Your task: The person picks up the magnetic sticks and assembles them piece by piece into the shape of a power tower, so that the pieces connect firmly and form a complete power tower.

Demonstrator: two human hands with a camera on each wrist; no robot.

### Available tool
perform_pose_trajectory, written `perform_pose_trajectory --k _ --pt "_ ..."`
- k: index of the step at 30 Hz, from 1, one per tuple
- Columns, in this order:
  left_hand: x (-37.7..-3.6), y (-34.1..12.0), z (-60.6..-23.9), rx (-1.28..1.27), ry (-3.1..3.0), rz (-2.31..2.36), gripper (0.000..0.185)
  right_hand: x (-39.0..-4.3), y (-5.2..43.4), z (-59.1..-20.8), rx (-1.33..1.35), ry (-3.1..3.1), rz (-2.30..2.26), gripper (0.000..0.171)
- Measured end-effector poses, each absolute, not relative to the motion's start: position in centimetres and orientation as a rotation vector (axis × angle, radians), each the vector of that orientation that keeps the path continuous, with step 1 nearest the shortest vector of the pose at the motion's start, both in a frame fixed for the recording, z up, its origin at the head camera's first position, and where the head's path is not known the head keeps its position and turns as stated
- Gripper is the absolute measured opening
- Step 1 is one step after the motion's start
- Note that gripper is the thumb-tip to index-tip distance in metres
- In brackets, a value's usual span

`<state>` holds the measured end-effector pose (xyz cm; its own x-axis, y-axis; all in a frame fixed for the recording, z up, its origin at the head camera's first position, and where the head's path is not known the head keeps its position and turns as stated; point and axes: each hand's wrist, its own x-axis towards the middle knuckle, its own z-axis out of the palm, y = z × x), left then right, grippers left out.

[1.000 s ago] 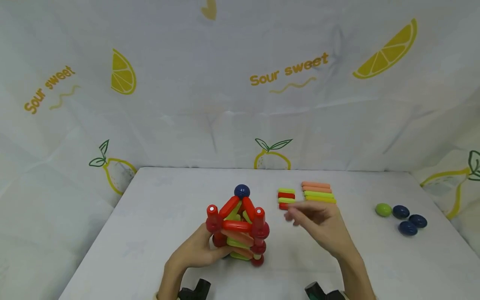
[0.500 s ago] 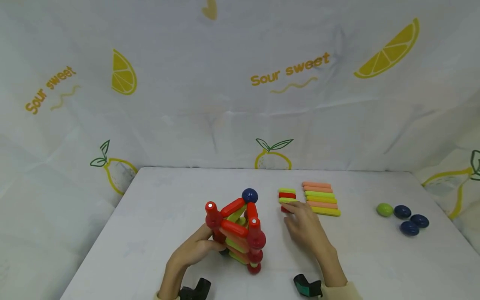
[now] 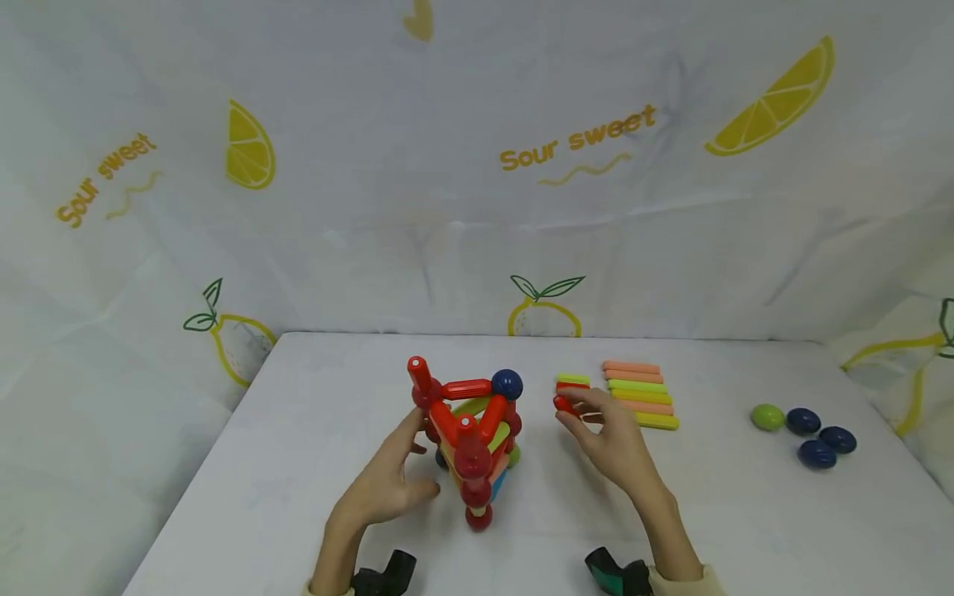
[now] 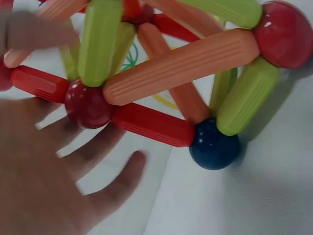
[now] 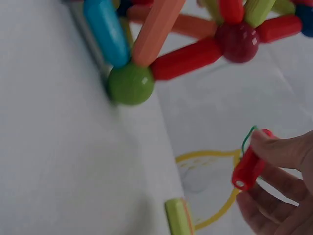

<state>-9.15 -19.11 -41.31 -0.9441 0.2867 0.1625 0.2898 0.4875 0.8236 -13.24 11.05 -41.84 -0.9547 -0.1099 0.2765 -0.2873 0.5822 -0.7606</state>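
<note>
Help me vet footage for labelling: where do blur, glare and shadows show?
Head: faint shadow on the table near the right hand; left wrist: left hand blurred, small glints on the blue ball; right wrist: dim, soft shadow beside the green ball.

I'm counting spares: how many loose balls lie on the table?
4, on the right: green ball leftmost, blue ball beside it, second blue ball farthest right, third blue ball nearest the person. The built frame might hide others.
</note>
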Motion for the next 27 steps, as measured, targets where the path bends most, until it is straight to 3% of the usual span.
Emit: perform_pose_trajectory --k 2,6,11,16,27 --pt "-9.0 -19.0 -41.2 -0.617 -2.772 -1.532 0.107 -13.0 10.6 -40.5 0.352 -2.431 1.455 0.039" --pt "-9.1 -18.4 -41.3 -0.654 -2.789 -1.57 0.12 -12.4 9.5 -37.2 0.442 -2.163 1.643 0.042" --pt "-9.4 -17.6 -41.7 -0.666 -2.698 -1.597 0.121 -12.2 7.9 -34.2 0.625 -2.043 1.689 0.044" --pt "-9.3 -17.4 -41.7 -0.602 -2.739 -1.592 0.119 -12.4 6.7 -33.6 0.77 -2.074 1.625 0.044" --pt "-9.1 -17.5 -41.5 -0.554 -2.786 -1.554 0.118 -12.8 6.0 -33.0 0.789 -2.172 1.498 0.045"
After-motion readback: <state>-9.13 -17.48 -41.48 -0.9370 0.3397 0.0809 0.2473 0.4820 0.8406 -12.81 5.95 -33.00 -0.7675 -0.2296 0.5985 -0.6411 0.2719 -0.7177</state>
